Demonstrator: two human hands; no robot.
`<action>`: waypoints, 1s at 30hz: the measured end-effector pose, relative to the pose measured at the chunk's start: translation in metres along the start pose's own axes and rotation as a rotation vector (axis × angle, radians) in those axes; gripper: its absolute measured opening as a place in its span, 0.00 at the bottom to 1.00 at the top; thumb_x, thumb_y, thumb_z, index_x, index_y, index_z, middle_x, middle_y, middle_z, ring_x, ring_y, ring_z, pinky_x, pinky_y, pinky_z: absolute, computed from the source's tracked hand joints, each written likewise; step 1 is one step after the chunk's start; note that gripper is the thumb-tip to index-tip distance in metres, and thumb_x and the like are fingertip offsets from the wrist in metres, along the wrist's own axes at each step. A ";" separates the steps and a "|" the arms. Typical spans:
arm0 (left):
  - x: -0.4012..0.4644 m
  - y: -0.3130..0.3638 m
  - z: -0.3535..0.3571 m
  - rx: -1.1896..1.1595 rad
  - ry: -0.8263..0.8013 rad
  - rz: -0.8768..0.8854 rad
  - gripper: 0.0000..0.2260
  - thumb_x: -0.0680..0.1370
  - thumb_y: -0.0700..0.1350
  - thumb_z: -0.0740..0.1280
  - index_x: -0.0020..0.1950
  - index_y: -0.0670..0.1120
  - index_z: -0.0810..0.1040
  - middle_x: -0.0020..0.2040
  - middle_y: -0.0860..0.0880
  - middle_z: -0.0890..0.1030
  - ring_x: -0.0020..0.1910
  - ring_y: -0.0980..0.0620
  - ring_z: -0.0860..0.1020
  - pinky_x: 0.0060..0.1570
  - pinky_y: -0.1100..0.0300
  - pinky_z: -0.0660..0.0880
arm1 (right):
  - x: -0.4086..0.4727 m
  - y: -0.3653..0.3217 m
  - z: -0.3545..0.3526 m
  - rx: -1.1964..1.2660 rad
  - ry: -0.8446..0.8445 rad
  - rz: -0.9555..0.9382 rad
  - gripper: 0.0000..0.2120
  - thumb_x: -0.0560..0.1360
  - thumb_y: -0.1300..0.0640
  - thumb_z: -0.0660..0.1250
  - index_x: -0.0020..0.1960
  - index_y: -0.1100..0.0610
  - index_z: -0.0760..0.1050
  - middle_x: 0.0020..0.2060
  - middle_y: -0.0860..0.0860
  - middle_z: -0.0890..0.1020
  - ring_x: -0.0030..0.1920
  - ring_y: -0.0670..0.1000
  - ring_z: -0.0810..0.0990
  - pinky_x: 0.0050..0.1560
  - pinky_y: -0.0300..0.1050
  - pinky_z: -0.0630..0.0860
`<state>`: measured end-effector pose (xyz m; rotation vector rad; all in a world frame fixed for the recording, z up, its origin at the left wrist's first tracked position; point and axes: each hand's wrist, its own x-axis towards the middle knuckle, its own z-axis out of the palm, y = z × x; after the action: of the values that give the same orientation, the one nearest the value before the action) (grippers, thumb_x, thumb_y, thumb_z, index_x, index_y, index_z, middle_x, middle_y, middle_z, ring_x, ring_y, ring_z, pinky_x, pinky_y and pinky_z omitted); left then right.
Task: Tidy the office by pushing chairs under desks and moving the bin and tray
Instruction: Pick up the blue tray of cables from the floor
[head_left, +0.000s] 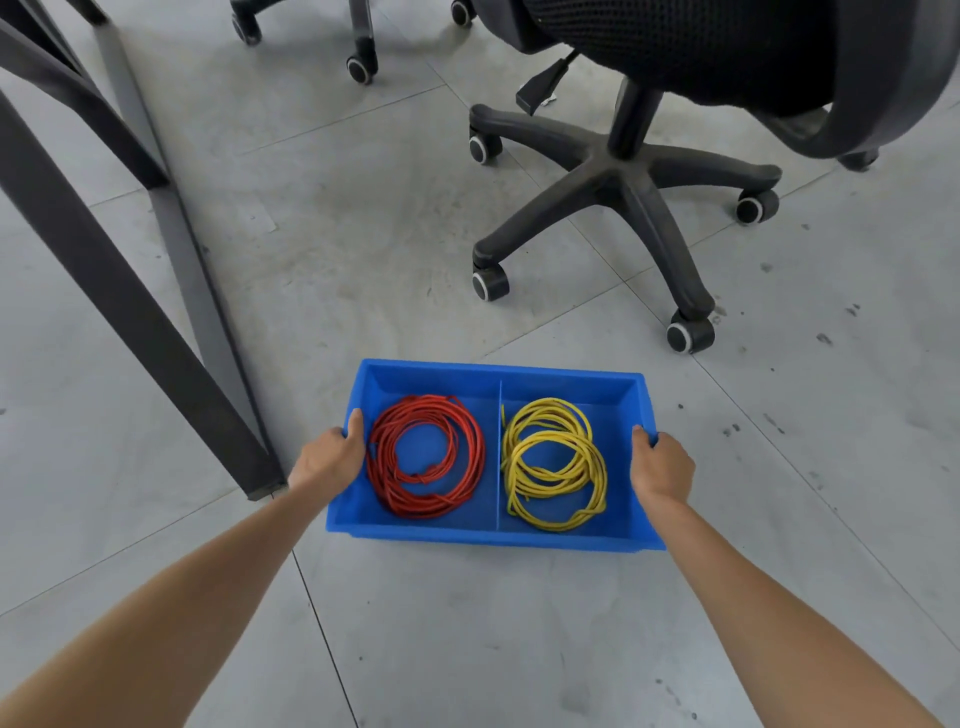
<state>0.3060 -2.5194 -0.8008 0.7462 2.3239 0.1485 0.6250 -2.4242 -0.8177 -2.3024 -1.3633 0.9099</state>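
Note:
A blue plastic tray (498, 370) with a middle divider sits low over the grey floor in front of me. Its left compartment holds a coil of red cable (426, 457), its right one a coil of yellow cable (553, 462). My left hand (330, 460) grips the tray's left rim, thumb over the edge. My right hand (662, 467) grips the right rim the same way. A black office chair (623, 176) on a five-star wheeled base stands just behind the tray to the right.
Dark metal desk legs (130, 312) slant down at the left, one foot close to my left forearm. A second chair's castors (361, 65) show at the top. Bare tiled floor lies between the desk legs and the chair.

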 end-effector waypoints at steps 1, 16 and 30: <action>-0.005 -0.001 0.004 -0.011 0.020 0.007 0.28 0.78 0.62 0.45 0.38 0.41 0.72 0.41 0.41 0.76 0.43 0.41 0.75 0.43 0.53 0.70 | -0.001 0.003 -0.004 0.004 0.007 -0.001 0.19 0.79 0.52 0.56 0.32 0.59 0.64 0.37 0.58 0.74 0.39 0.58 0.73 0.39 0.49 0.67; -0.205 0.030 -0.076 -0.187 0.097 0.022 0.25 0.78 0.61 0.50 0.38 0.40 0.70 0.34 0.45 0.71 0.33 0.46 0.70 0.31 0.55 0.65 | -0.139 -0.014 -0.207 0.029 0.082 0.072 0.18 0.79 0.51 0.55 0.34 0.59 0.64 0.34 0.56 0.72 0.36 0.56 0.70 0.36 0.47 0.64; -0.480 0.143 -0.353 -0.154 0.307 0.306 0.25 0.79 0.55 0.54 0.28 0.41 0.63 0.26 0.45 0.68 0.30 0.41 0.68 0.30 0.54 0.59 | -0.304 -0.197 -0.551 0.008 0.226 0.049 0.19 0.78 0.49 0.56 0.31 0.56 0.60 0.37 0.59 0.74 0.39 0.60 0.70 0.37 0.48 0.64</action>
<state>0.4363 -2.6325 -0.2129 1.0563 2.4304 0.6098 0.7529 -2.5624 -0.1858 -2.3587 -1.2118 0.6429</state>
